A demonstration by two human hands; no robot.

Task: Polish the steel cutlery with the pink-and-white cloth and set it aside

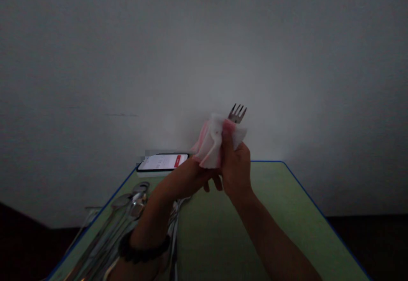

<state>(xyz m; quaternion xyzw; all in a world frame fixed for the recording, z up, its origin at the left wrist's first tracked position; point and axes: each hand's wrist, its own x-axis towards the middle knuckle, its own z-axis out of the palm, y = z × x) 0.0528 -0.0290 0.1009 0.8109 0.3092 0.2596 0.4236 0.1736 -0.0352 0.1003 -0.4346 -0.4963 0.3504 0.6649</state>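
I hold a metal fork [237,113] upright above the green table [280,213]; only its tines show. A white and pink cloth [212,143] is wrapped round the fork below the tines. My right hand [236,166] is closed round the cloth and the fork's neck, thumb pressed on the cloth. My left hand [194,177] is closed lower down, at the fork's hidden handle and the cloth's lower edge. A dark bead bracelet [143,253] sits on my left wrist.
Several metal spoons and other cutlery [127,213] lie in a pile at the table's left side. A phone with a lit screen [162,163] rests at the far left edge. A plain white wall stands behind the blue-edged table.
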